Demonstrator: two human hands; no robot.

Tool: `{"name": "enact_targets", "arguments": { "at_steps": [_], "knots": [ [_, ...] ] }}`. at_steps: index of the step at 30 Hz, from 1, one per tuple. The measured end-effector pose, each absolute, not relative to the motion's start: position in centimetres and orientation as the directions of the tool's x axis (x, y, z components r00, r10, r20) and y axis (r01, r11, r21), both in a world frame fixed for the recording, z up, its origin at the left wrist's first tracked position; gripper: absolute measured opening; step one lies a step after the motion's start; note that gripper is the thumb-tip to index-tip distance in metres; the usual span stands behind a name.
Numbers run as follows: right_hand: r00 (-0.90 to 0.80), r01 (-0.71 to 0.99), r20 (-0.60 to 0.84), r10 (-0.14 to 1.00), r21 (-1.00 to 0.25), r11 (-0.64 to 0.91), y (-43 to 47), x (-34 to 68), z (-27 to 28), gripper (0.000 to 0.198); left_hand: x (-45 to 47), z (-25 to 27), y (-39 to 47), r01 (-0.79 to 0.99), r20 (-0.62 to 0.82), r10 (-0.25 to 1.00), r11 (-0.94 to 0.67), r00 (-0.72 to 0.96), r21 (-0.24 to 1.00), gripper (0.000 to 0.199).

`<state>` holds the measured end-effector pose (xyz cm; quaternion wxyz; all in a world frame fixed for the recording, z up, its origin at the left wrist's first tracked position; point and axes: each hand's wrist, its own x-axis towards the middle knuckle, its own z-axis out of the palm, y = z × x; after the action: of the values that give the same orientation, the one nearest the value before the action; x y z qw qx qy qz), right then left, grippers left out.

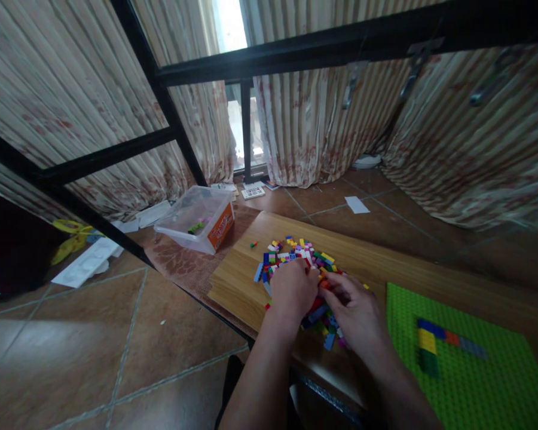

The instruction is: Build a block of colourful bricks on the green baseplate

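A heap of mixed toy building bricks in many colours lies on the wooden board, with both my hands in it. My left hand is over the middle of the heap, back upward, fingers curled down and mostly hidden among the bricks. Close beside it, my right hand reaches in from the right. Its thumb and forefinger close around an orange-red brick. To the right lies a green studded baseplate. On it sit joined bricks in an L shape: blue, orange, grey, yellow and dark green.
A clear plastic box with an orange label and a few bricks inside stands left of the wooden board. Black metal bars cross in front of the striped curtains. Papers lie on the tiled floor.
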<state>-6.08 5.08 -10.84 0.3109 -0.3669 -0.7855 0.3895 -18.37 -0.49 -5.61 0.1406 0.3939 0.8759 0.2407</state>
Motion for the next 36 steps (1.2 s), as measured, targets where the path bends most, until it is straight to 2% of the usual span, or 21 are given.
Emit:
{"name": "enact_targets", "arguments": {
  "at_steps": [9,12,15,17,21,27,30,32,34,36],
  "knots": [
    [-0.518,0.348,0.229,0.824,-0.824,0.447,5.1,-5.7,-10.4,0.028,-18.8,-5.1,-0.8,0.638,-0.005,0.808,0.469,-0.589,0.611,0.032],
    [-0.498,0.332,0.259,0.827,-0.825,0.458,5.0,-5.7,-10.2,0.028,-20.4,-5.3,-0.9,0.588,0.036,0.743,0.498,-0.668,0.637,0.027],
    [-0.491,0.331,0.264,0.83,-0.825,0.457,4.9,-5.7,-10.0,0.028,-22.9,-5.7,-1.2,0.494,0.039,0.582,0.651,-0.812,0.577,0.027],
    [-0.493,0.327,0.26,0.83,-0.829,0.454,4.8,-5.7,-9.8,0.027,-24.3,-6.0,-1.4,0.468,-0.002,0.541,0.73,-0.841,0.499,0.03],
    [-0.514,0.287,0.29,0.808,-0.829,0.48,4.7,-5.9,-9.6,0.024,-25.3,-6.6,-1.2,0.503,-0.095,0.58,0.767,-0.809,0.397,0.029],
    [-0.518,0.271,0.304,0.8,-0.829,0.49,4.6,-5.9,-9.4,0.021,-25.1,-6.9,-0.4,0.519,-0.109,0.596,0.763,-0.795,0.386,0.027],
    [-0.505,0.27,0.288,0.814,-0.843,0.466,4.7,-5.9,-9.2,0.021,-25.2,-6.5,-0.8,0.529,-0.074,0.611,0.733,-0.788,0.427,0.028],
    [-0.498,0.257,0.288,0.818,-0.851,0.457,4.7,-5.9,-9.1,0.021,-25.2,-6.2,-1.4,0.542,-0.018,0.632,0.678,-0.774,0.497,0.028],
    [-0.49,0.226,0.293,0.821,-0.867,0.444,4.6,-6.1,-9.1,0.02,-25.1,-6.0,-2.0,0.542,0.017,0.673,0.581,-0.74,0.607,0.026],
    [-0.473,0.177,0.273,0.838,-0.902,0.393,4.5,-6.3,-9.0,0.02,-24.6,-5.8,-2.4,0.484,-0.025,0.753,0.448,-0.658,0.751,0.025]
  ]
}}
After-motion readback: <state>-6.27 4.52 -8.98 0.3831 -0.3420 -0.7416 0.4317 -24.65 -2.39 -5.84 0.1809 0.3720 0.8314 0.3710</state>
